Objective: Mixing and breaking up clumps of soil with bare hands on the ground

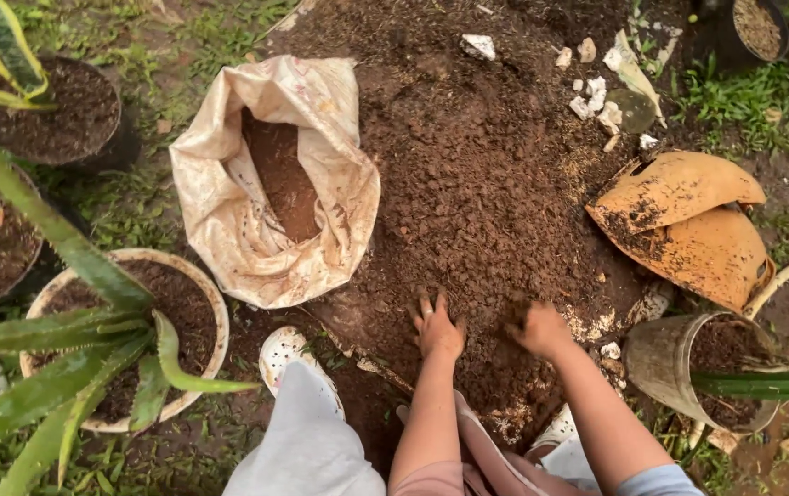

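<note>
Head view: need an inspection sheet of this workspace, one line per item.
Surface: bare ground with patchy grass, covered by a wide soil heap.
Job's things: soil heap; open sack part-filled with soil, lying at its left edge.
Clutter: broken orange pot shards, pale stone bits, white-rimmed pot with aloe, dark pot of soil, tipped pot at right.
Grippers: left hand spread flat on the soil; right hand curled into the soil, contents unclear.
Cables: nothing seen.
Surroundings: the person's pale shoes and knees at bottom edge.
</note>
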